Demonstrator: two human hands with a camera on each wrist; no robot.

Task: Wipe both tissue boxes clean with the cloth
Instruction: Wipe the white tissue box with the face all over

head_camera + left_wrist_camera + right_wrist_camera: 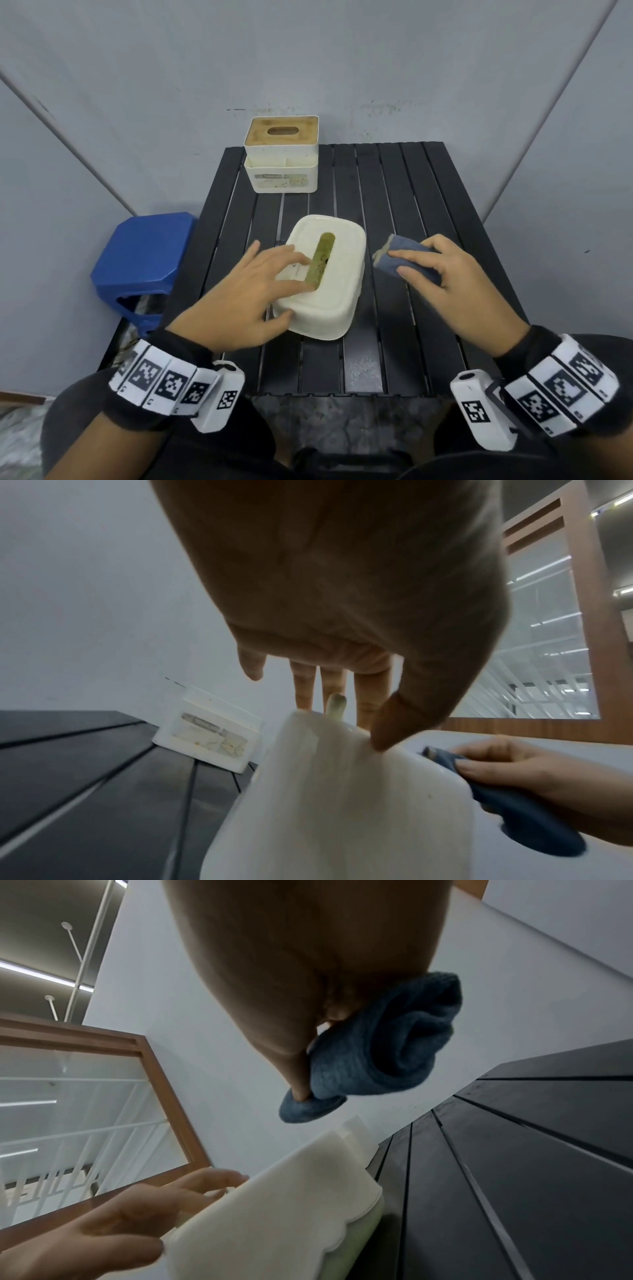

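Observation:
A rounded cream tissue box (pixel 337 284) with a greenish slot lies in the middle of the black slatted table (pixel 428 205). My left hand (pixel 253 291) rests on it, straight fingers spread across the lid and thumb against its near side (pixel 342 804). My right hand (pixel 445 270) hovers just right of the box and grips a rolled blue cloth (pixel 407 258), also seen in the right wrist view as the blue cloth (pixel 380 1053). A second, square white tissue box (pixel 282 154) with a wooden lid stands at the table's far left edge.
A blue plastic stool (pixel 144 260) stands left of the table. Grey walls close in behind and on both sides. The right half of the table shows bare slats.

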